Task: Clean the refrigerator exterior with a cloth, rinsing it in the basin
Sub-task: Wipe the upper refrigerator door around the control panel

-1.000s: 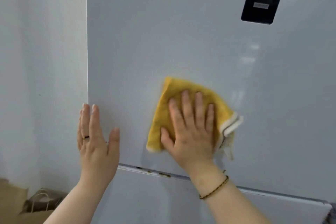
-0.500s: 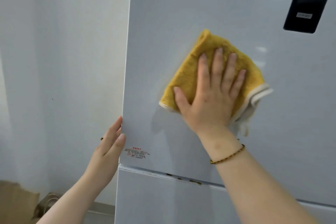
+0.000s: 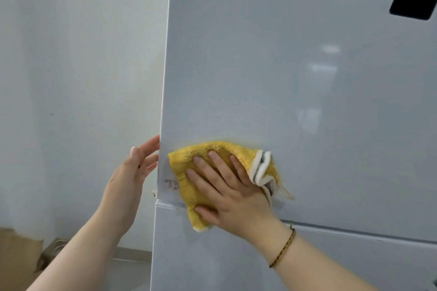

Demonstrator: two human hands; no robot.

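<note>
Against the refrigerator door (image 3: pixel 260 78), cloth (image 3: pixel 180 159) lies under the right hand (image 3: pixel 236 201), grip spread flat.

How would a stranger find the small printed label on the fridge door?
Take the big pale refrigerator door on the right and follow its left edge down to the seam above the lower door. Just above it, peeking out beside the yellow cloth under the right hand, is the label: the only patch of tiny black and red print.
</note>
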